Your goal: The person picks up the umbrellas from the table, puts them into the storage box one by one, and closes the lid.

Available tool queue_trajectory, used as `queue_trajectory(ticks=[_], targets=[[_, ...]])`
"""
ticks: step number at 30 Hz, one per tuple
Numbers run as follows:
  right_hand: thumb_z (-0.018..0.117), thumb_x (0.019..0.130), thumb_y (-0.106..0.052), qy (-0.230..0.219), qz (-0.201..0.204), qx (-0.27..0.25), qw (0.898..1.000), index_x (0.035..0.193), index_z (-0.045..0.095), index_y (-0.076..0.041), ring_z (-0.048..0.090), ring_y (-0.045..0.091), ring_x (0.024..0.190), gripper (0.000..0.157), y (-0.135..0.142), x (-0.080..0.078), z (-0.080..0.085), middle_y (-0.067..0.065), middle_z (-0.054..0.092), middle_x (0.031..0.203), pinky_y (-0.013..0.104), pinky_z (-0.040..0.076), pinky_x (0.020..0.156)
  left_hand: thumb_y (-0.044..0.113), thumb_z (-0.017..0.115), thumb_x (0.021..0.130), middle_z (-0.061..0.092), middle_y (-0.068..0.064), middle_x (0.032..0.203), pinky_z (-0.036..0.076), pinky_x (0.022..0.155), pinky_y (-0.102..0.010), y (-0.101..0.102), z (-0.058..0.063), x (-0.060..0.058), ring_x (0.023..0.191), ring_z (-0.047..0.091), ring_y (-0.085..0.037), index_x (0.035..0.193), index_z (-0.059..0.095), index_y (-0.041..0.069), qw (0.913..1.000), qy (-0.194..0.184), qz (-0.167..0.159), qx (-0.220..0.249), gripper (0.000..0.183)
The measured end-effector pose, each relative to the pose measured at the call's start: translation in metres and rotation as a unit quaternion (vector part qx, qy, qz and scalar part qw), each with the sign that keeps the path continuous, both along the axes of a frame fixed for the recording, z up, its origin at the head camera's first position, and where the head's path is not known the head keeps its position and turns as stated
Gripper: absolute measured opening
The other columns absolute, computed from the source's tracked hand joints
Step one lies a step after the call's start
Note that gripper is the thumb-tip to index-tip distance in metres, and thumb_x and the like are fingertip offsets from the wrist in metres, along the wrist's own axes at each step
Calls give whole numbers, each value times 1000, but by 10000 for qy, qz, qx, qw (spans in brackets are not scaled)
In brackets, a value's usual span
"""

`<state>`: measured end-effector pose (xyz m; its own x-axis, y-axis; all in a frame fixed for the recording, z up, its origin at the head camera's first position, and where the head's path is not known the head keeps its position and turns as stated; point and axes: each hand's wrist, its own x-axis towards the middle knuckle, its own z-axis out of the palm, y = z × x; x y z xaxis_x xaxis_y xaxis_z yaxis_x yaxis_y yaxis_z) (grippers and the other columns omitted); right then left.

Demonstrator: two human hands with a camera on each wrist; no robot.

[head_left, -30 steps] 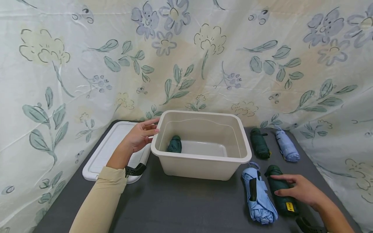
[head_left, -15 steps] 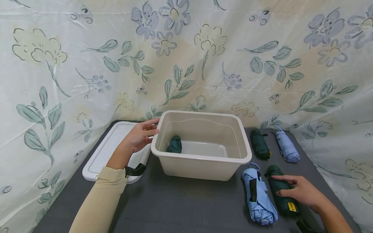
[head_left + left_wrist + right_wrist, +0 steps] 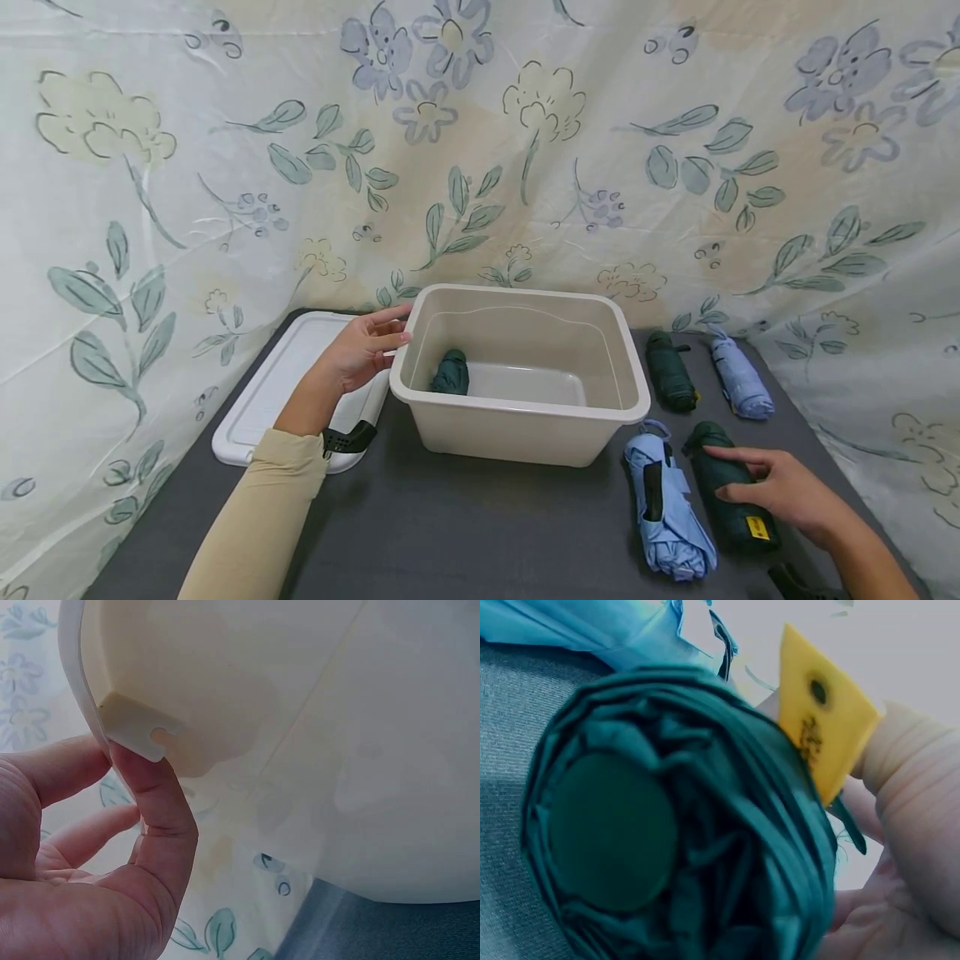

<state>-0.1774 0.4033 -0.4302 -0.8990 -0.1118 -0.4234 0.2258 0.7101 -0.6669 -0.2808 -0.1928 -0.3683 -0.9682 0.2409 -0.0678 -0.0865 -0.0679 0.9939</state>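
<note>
At the nine o'clock of the beige bin [image 3: 502, 433], the left hand [image 3: 358, 354] pinches its edge, unmoved. At four o'clock, the green umbrella [image 3: 725, 476] sits in the right hand's [image 3: 797, 493] curled fingers, its yellow tag [image 3: 757, 527] shifted slightly toward three o'clock.

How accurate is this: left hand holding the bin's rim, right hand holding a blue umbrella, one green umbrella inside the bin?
Not quite: the right hand holds a dark green umbrella, not a blue one, as the head view shows. The left hand does hold the bin by its rim, and one green umbrella is inside it.
</note>
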Motion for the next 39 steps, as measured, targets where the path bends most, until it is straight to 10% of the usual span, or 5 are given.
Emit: queue_trajectory(ticks=[26, 39], targets=[[79, 90, -27, 1230, 266, 262, 9917, 149, 51, -2, 56, 47, 117, 70, -11, -3, 27, 42, 38, 150, 46, 60, 79, 17, 71, 97, 59, -6, 127, 60, 91, -30, 0, 1, 2, 107, 67, -15, 156, 45, 17, 9999, -16, 51, -90, 64], [74, 94, -26, 1139, 54, -305, 9930, 154, 42, -2, 67, 25, 92, 72, -16, -9, 45, 41, 40, 145, 38, 63, 72, 7, 67, 99, 61, -11, 123, 62, 83, -28, 0, 2, 1, 99, 69, -14, 156, 44, 10, 9997, -25, -141, 211, 61]])
